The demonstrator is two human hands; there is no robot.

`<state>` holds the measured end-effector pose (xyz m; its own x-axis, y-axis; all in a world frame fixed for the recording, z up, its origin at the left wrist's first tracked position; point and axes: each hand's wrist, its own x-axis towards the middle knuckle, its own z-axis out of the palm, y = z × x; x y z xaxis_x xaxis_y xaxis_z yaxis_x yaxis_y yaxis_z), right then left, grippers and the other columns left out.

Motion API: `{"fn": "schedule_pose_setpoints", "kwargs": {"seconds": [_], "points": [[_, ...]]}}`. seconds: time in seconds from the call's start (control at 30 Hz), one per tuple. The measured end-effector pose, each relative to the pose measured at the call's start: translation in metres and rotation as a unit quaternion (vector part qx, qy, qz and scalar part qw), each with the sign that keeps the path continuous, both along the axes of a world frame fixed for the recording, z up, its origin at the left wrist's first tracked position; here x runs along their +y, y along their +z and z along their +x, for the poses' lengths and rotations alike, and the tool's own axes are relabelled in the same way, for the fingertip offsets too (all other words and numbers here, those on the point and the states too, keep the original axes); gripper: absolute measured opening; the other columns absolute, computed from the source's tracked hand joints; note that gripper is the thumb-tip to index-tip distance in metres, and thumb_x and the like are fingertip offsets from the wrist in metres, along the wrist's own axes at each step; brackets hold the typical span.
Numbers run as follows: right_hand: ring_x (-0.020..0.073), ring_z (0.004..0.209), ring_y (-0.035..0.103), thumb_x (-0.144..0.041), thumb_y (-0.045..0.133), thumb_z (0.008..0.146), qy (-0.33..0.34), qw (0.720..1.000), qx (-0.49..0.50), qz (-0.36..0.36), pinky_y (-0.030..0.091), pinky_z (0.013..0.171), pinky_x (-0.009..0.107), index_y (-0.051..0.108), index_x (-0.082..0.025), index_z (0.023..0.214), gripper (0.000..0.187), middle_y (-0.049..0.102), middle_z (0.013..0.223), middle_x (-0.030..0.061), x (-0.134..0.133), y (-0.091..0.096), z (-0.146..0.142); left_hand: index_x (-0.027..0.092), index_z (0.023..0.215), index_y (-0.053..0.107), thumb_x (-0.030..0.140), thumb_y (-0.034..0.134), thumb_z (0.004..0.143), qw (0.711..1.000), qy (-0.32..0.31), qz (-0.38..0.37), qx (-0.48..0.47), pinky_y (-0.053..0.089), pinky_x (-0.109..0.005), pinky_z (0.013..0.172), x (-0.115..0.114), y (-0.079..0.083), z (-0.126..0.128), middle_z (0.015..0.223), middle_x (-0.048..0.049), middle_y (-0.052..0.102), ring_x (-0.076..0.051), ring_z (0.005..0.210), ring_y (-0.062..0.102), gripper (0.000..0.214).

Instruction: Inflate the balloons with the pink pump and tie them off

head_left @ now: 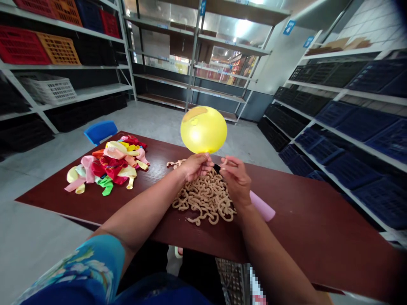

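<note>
An inflated yellow balloon [203,129] stands upright above the dark red-brown table [302,220]. My left hand [195,166] is closed, pinching the balloon's neck from below. My right hand [237,178] is closed beside it, its fingertips pinching a small tan clip right by the neck. Under both hands lies a heap of tan curled plastic clips [205,199]. A pink cylinder [262,206] lies on the table behind my right wrist, partly hidden by it.
A pile of limp balloons in several colours [110,167] lies on the table's left part. A blue chair [101,131] stands beyond the far edge. Metal shelving with red, orange, white and dark blue crates lines both sides of the room.
</note>
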<state>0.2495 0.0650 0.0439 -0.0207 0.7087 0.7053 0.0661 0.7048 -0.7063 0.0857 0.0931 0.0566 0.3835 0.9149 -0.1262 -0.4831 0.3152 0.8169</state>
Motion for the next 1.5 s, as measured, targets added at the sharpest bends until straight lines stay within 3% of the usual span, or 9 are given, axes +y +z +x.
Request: {"fn": "schedule_pose_setpoints", "kwargs": {"seconds": [0.3, 0.43, 0.57, 0.73, 0.87, 1.0, 1.1, 1.3, 1.5], "points": [[0.0219, 0.108, 0.048, -0.029, 0.063, 0.076, -0.134, 0.918, -0.328, 0.176, 0.042, 0.091, 0.039, 0.070, -0.027, 0.084, 0.011, 0.052, 0.110, 0.0060, 0.004, -0.008, 0.004, 0.013, 0.073, 0.050, 0.030, 0.049, 0.084, 0.991, -0.048, -0.060, 0.107, 0.010, -0.012, 0.032, -0.004, -0.003, 0.008, 0.047, 0.0053, 0.040, -0.001, 0.030, 0.026, 0.020], [0.0223, 0.108, 0.048, -0.032, 0.058, 0.080, -0.129, 0.881, -0.413, 0.191, 0.039, 0.092, 0.040, 0.068, -0.029, 0.093, 0.017, 0.057, 0.105, 0.0053, 0.003, -0.007, 0.004, 0.015, 0.072, 0.048, 0.028, 0.048, 0.084, 0.986, -0.054, -0.066, 0.140, 0.008, -0.013, 0.033, -0.004, -0.004, 0.008, 0.045, 0.0064, 0.036, -0.001, 0.030, 0.024, 0.018], [0.0206, 0.108, 0.049, -0.028, 0.052, 0.083, -0.119, 0.876, -0.430, 0.180, 0.038, 0.095, 0.036, 0.059, -0.021, 0.111, 0.030, 0.059, 0.111, 0.0078, 0.003, -0.008, 0.003, 0.015, 0.074, 0.048, 0.029, 0.051, 0.082, 0.987, -0.023, -0.049, 0.151, 0.007, -0.015, 0.035, -0.003, -0.005, 0.007, 0.050, 0.0055, 0.039, -0.001, 0.032, 0.023, 0.016], [0.0191, 0.091, 0.055, -0.025, 0.044, 0.086, -0.213, 0.864, -0.446, 0.093, 0.041, 0.080, 0.029, 0.062, -0.020, 0.101, 0.024, 0.063, 0.095, 0.0074, 0.004, -0.007, 0.006, 0.016, 0.075, 0.050, 0.036, 0.050, 0.081, 0.975, -0.077, 0.003, 0.210, 0.010, -0.018, 0.039, -0.004, -0.006, 0.005, 0.054, 0.0052, 0.039, -0.003, 0.036, 0.020, 0.020], [0.0162, 0.073, 0.056, -0.033, 0.048, 0.084, -0.246, 0.864, -0.439, -0.023, 0.039, 0.065, 0.026, 0.065, -0.023, 0.087, 0.020, 0.065, 0.082, 0.0041, 0.006, -0.002, 0.017, 0.016, 0.067, 0.049, 0.037, 0.043, 0.084, 0.920, 0.016, 0.139, 0.366, 0.022, -0.022, 0.044, 0.000, -0.003, -0.001, 0.053, 0.0033, 0.041, -0.007, 0.042, 0.030, 0.028], [0.0112, 0.051, 0.047, -0.045, 0.046, 0.084, -0.130, 0.934, -0.289, -0.164, 0.035, 0.053, 0.023, 0.061, -0.021, 0.080, 0.028, 0.055, 0.055, -0.0016, 0.003, 0.008, 0.023, 0.016, 0.062, 0.050, 0.033, 0.040, 0.085, 0.820, 0.112, 0.256, 0.500, 0.031, -0.023, 0.056, 0.006, -0.004, -0.005, 0.057, 0.0006, 0.047, -0.011, 0.055, 0.041, 0.030], [0.0074, 0.040, 0.034, -0.050, 0.042, 0.084, 0.010, 0.962, -0.108, -0.249, 0.029, 0.042, 0.020, 0.055, -0.020, 0.083, 0.033, 0.044, 0.046, -0.0063, -0.002, 0.016, 0.018, 0.016, 0.062, 0.050, 0.033, 0.038, 0.086, 0.796, 0.128, 0.282, 0.520, 0.032, -0.024, 0.059, 0.006, -0.008, -0.002, 0.061, -0.0002, 0.049, -0.012, 0.060, 0.044, 0.031], [0.0061, 0.044, 0.044, -0.049, 0.050, 0.080, 0.037, 0.970, -0.013, -0.238, 0.030, 0.039, 0.017, 0.058, -0.018, 0.087, 0.033, 0.056, 0.057, -0.0029, 0.000, 0.049, -0.006, 0.016, 0.064, 0.049, 0.037, 0.037, 0.087, 0.838, 0.146, 0.307, 0.427, 0.031, -0.022, 0.056, 0.000, -0.010, 0.006, 0.058, 0.0010, 0.046, -0.011, 0.058, 0.042, 0.033], [0.0077, 0.052, 0.055, -0.052, 0.047, 0.081, 0.090, 0.968, -0.122, -0.202, 0.038, 0.040, 0.019, 0.060, -0.020, 0.100, 0.040, 0.065, 0.091, 0.0046, 0.024, 0.087, -0.059, 0.016, 0.066, 0.042, 0.033, 0.047, 0.083, 0.965, 0.113, 0.204, 0.121, 0.023, -0.019, 0.044, -0.002, -0.004, 0.008, 0.055, 0.0048, 0.035, -0.005, 0.044, 0.027, 0.023]]}}
